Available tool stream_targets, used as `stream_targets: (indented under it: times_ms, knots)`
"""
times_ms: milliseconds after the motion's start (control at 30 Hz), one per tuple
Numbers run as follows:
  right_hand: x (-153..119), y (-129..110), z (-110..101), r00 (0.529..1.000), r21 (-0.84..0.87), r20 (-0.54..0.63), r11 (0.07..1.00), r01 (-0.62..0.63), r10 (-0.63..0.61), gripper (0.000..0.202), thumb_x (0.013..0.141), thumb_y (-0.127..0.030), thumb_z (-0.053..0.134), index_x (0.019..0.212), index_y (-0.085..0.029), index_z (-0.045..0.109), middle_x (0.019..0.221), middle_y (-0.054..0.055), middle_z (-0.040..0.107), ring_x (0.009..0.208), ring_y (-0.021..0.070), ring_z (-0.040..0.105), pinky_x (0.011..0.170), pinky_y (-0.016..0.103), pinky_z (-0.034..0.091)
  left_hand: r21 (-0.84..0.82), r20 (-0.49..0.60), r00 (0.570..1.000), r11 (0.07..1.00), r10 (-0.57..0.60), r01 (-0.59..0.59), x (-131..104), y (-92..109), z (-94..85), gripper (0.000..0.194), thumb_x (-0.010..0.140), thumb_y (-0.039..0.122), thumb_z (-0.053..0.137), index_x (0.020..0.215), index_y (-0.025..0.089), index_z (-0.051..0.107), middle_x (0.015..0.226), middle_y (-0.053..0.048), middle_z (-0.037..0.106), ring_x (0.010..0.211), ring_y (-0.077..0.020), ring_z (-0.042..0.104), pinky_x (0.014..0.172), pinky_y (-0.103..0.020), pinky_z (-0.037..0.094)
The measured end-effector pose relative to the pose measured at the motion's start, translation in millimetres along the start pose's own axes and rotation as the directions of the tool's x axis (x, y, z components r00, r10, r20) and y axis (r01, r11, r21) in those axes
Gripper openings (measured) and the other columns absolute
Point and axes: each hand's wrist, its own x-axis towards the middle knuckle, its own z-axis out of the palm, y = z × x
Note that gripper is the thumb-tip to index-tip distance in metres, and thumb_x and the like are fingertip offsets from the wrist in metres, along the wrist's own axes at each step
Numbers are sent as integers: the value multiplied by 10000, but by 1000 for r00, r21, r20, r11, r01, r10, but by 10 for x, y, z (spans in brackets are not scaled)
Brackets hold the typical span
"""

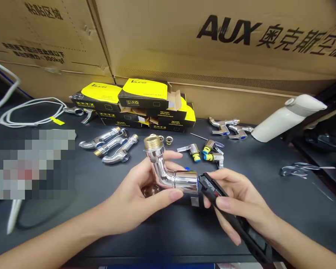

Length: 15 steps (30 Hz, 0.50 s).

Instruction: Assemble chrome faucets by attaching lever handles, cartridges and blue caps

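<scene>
My left hand (141, 198) is wrapped around a chrome faucet body (166, 175) with a brass threaded end pointing up. Its smooth cylinder end faces right, with a bit of blue at the rim. My right hand (240, 201) grips a black utility knife (226, 209) marked JINGPIN. The knife's front end touches or nearly touches the faucet's blue rim; I cannot see a blade. Behind my hands lie loose faucet handles with yellow and blue cartridges (196, 154) and small brass-and-chrome fittings (169, 140).
Several chrome faucet bodies (121, 150) lie left of centre. Yellow-black faucet boxes (144, 91) are stacked at the back, before large cardboard cartons (229, 63). More faucets (224, 126) and a white bottle (285, 117) are at right. A white cable (30, 116) coils at left, near a blurred-out object.
</scene>
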Motion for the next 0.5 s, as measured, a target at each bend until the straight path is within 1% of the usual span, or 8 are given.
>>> stream_targets:
  times_ms: [100,200,267,400,500]
  knots:
    - [9,-48,-16,999,58,10,998,-34,33,287,873,-224,631,1133,-303,540,903,24,682,407,100,635,351,124,449,-67,-39,999,997,-26,24,35,35,-16,459,839,190,656,1257,290,494,1074,-34,667,728,-112,658,613,-184,521]
    - [8,-59,-21,998,36,-43,998,-46,47,292,862,-222,643,1123,-291,530,896,24,686,412,107,639,347,130,457,-99,-102,994,995,-34,24,67,48,-37,435,840,223,659,1241,276,498,1076,-38,655,650,-87,630,550,-171,501]
    - [12,-55,-26,996,29,-71,999,-43,45,284,866,-223,638,1118,-289,527,891,19,686,407,99,634,346,125,459,-105,-116,992,994,-40,28,77,49,-48,438,836,229,666,1238,273,501,1079,-40,651,646,-85,628,546,-169,501]
    - [21,-30,-31,997,25,-74,1000,-11,13,288,877,-216,621,1137,-282,516,906,23,683,408,96,633,346,128,467,-83,-80,996,996,-40,34,65,35,-47,449,834,218,668,1246,267,499,1066,-47,657,672,-93,640,576,-172,514]
    - [23,-10,-26,998,6,-68,1000,5,-5,294,884,-203,612,1152,-276,515,915,26,683,416,96,638,353,134,479,-58,-40,998,997,-44,42,42,21,-31,450,838,202,663,1248,277,492,1075,-39,655,753,-112,656,640,-184,537]
